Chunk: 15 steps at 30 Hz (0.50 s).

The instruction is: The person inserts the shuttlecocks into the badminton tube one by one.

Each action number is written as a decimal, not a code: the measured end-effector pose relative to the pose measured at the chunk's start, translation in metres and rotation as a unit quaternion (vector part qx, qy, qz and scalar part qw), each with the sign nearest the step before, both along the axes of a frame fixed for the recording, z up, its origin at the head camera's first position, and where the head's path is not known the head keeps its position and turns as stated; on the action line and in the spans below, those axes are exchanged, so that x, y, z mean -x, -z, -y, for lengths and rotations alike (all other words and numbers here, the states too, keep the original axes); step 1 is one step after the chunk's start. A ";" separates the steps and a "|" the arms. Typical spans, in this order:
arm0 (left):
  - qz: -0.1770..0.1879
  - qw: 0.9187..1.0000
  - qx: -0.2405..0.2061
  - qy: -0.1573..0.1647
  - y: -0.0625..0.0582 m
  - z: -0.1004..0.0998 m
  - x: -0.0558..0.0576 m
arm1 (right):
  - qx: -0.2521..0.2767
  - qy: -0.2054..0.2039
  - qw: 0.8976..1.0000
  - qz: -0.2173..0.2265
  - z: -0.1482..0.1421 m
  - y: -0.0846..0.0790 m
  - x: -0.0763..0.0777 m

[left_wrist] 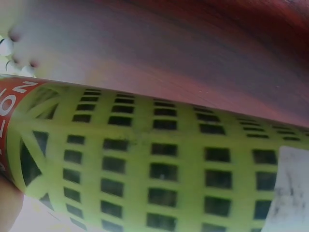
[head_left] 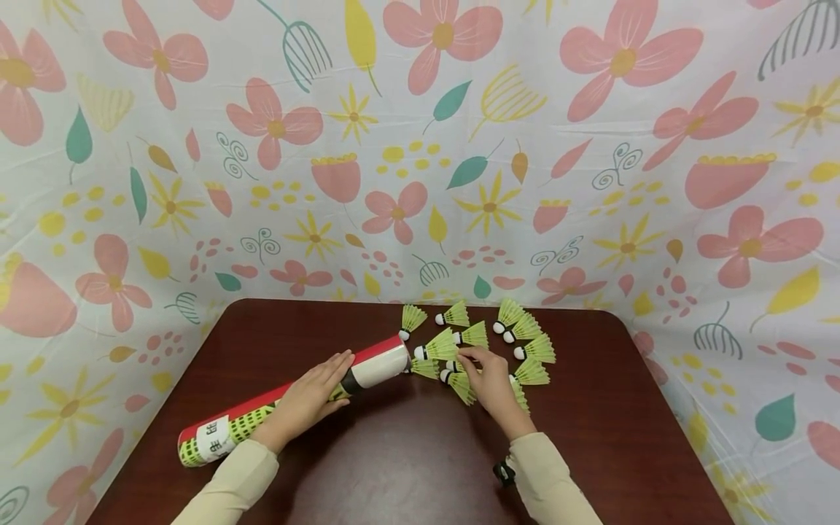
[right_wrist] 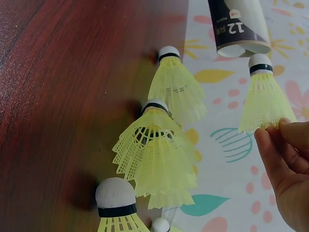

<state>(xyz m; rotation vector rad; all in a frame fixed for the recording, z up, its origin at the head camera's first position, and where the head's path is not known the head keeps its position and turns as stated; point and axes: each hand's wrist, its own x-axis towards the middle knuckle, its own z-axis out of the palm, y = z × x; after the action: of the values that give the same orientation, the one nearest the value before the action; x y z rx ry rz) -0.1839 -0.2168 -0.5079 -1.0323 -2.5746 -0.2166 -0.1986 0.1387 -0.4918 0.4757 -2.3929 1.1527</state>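
A red and yellow-green shuttlecock tube (head_left: 252, 421) lies slantwise over the table, its white-banded end toward the right. My left hand (head_left: 308, 401) grips it from above, fingers along the top and thumb on the near side. Close by that end, my right hand (head_left: 491, 383) pinches a yellow shuttlecock (head_left: 438, 345) by its skirt edge. In the right wrist view the white cork of this shuttlecock (right_wrist: 263, 99) points at the tube's mouth, right at the rim. The tube's checked side (left_wrist: 164, 159) fills much of the left wrist view.
Several loose yellow shuttlecocks (head_left: 534, 348) lie around and beyond my right hand, some overlapping. The dark brown table (head_left: 407, 467) ends at a floral cloth (head_left: 394, 168) at the back. A small black device (head_left: 504, 474) sits at my right sleeve.
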 end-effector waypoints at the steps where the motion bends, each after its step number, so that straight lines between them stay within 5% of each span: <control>1: -0.001 1.000 -0.002 0.003 0.000 -0.001 0.000 | 0.001 0.000 1.000 0.002 0.000 0.001 0.000; 15: -0.006 1.000 -0.001 0.019 -0.003 -0.015 -0.002 | 0.018 -0.010 0.999 0.032 0.011 0.001 0.000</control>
<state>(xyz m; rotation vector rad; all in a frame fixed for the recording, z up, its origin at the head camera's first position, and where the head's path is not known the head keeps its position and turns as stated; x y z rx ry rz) -0.1822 -0.2018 -0.5046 -1.0806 -2.5459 -0.2222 -0.1990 0.1282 -0.4928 0.4575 -2.4217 1.2357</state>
